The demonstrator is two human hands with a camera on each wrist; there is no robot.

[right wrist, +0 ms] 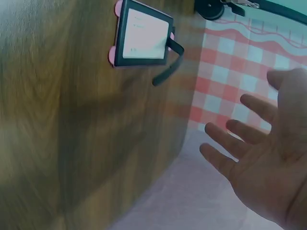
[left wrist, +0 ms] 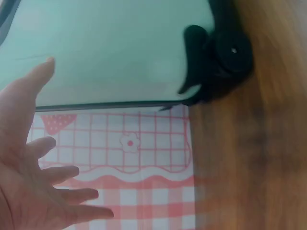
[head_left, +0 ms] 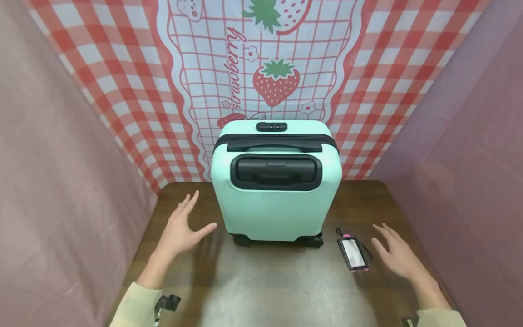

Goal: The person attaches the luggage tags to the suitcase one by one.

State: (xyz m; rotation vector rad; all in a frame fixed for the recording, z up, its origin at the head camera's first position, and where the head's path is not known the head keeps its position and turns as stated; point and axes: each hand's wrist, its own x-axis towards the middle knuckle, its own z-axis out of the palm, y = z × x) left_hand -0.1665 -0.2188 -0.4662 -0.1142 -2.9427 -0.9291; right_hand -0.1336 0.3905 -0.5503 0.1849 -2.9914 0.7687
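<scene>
A mint-green suitcase (head_left: 273, 211) stands upright on its wheels at the table's back, its black handles and lock facing up. My left hand (head_left: 180, 231) hovers to the left of it, fingers spread and holding nothing; in the left wrist view the thumb overlaps the suitcase shell (left wrist: 115, 52). On the right, a luggage tag (head_left: 353, 253) with a black frame, white card and pink corners lies flat on the wood. Just right of the tag is my right hand (head_left: 398, 254), its fingers extended and apart from it. A black strap (right wrist: 169, 64) trails from the tag.
The brown wooden table (head_left: 269, 290) carries everything. Behind the suitcase hangs a red-and-white checked strawberry cloth (head_left: 204, 68). Pinkish curtains (head_left: 61, 181) close in both sides. Black wheels (head_left: 242, 240) show under the suitcase's lower corners.
</scene>
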